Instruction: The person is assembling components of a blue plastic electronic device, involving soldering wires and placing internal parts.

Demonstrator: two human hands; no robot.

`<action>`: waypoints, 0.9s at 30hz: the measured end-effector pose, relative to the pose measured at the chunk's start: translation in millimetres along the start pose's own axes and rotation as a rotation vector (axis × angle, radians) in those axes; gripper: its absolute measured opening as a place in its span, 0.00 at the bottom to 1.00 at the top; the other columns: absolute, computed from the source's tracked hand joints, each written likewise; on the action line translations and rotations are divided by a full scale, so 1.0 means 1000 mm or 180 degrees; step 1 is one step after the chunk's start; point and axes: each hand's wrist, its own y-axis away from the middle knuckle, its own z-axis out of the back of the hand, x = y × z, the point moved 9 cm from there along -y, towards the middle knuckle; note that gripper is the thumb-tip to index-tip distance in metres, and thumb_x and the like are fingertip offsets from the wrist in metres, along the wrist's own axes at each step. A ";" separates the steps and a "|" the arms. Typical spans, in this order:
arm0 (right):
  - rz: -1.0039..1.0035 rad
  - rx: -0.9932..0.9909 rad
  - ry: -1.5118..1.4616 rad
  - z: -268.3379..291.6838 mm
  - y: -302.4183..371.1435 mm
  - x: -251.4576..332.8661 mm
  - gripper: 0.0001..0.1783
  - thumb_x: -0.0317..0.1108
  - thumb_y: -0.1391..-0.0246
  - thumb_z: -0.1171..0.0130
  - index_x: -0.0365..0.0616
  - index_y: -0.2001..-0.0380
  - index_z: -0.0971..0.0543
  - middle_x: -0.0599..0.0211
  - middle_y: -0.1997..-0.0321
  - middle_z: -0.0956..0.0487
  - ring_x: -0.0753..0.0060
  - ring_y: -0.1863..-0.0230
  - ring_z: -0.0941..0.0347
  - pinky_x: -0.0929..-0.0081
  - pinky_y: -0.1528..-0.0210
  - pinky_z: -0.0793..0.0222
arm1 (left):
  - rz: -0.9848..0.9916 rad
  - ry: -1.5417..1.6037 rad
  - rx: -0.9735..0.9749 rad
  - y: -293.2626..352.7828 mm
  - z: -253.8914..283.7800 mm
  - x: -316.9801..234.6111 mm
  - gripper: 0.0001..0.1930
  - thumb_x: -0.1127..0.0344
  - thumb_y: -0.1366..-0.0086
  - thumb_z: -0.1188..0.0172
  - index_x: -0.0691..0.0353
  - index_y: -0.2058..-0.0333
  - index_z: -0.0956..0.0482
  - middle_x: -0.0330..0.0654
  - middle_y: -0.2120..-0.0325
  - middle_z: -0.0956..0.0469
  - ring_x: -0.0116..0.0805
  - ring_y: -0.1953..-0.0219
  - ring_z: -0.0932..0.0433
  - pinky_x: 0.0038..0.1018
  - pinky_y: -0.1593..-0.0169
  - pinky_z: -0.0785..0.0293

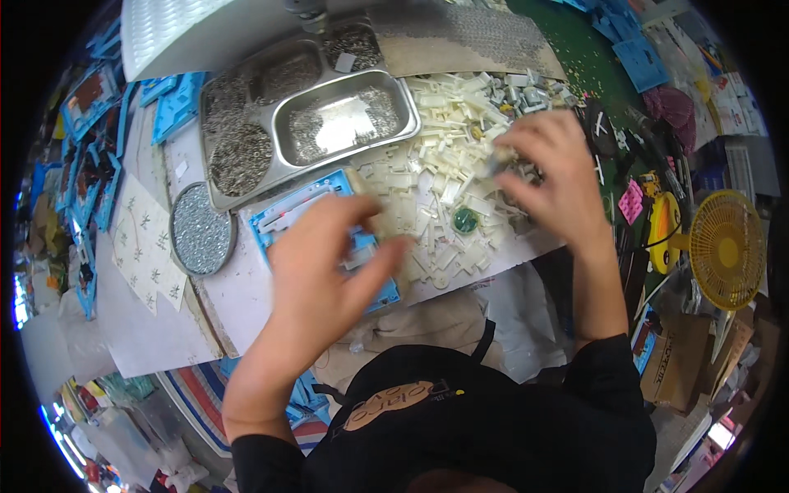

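A light-blue plastic casing (pixel 265 215) lies on the table in front of me, with white and grey parts set inside it. My left hand (pixel 316 259) is over the casing and covers much of it; its thumb and fingers are apart, blurred by motion, and nothing shows between them. To the right, my right hand (pixel 552 168) is above a heap of cream plastic parts (pixel 448 168). Between its thumb and fingertips is a small grey part (pixel 498 159), too blurred to name. A round green piece (pixel 464 219) rests on the heap's near side.
Beyond the casing stand a compartmented metal tray (pixel 215 182) and a smaller metal pan (pixel 415 123), both with small metal pieces. A round dish (pixel 203 230) of tiny silvery pieces is at left. Grey parts (pixel 526 94) lie behind the heap; a yellow fan (pixel 727 249) stands right.
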 end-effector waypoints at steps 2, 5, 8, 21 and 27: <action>0.0344 0.0124 -0.0489 -0.007 -0.005 0.048 0.17 0.32 0.61 0.29 0.44 0.63 0.19 0.64 0.60 0.20 0.55 0.55 0.26 0.62 0.49 0.29 | -0.0044 -0.0159 0.0410 -0.025 -0.030 -0.012 0.13 0.67 0.42 0.29 0.66 0.62 0.19 0.38 0.76 0.23 0.24 0.77 0.26 0.24 0.72 0.32; 0.0002 0.0199 -0.0989 -0.008 0.005 0.058 0.19 0.28 0.58 0.29 0.43 0.59 0.18 0.66 0.65 0.20 0.60 0.63 0.24 0.67 0.55 0.27 | -0.0293 -0.0032 0.0834 -0.039 -0.049 -0.019 0.12 0.64 0.39 0.29 0.66 0.63 0.18 0.38 0.78 0.23 0.24 0.77 0.27 0.25 0.72 0.32; -0.0697 0.0118 -0.2426 -0.018 0.029 0.035 0.20 0.25 0.53 0.31 0.43 0.53 0.19 0.65 0.69 0.20 0.66 0.67 0.23 0.72 0.60 0.27 | 0.0559 0.0933 0.1409 -0.036 -0.060 -0.012 0.13 0.62 0.37 0.30 0.67 0.64 0.18 0.39 0.79 0.21 0.25 0.75 0.25 0.27 0.71 0.30; -0.2130 -0.0442 -0.4623 -0.027 0.097 -0.017 0.29 0.18 0.46 0.33 0.33 0.41 0.26 0.74 0.60 0.26 0.84 0.61 0.30 0.84 0.56 0.32 | -0.0337 -0.1362 0.0316 -0.242 -0.160 0.018 0.14 0.55 0.38 0.34 0.59 0.61 0.13 0.47 0.67 0.14 0.49 0.61 0.15 0.43 0.55 0.20; -0.2256 -0.0510 -0.4536 -0.025 0.112 -0.027 0.29 0.17 0.47 0.33 0.34 0.41 0.26 0.74 0.62 0.27 0.84 0.61 0.30 0.84 0.57 0.32 | -0.0391 -0.1809 0.0359 -0.251 -0.177 0.019 0.13 0.56 0.36 0.35 0.59 0.60 0.14 0.47 0.67 0.14 0.46 0.63 0.15 0.40 0.58 0.20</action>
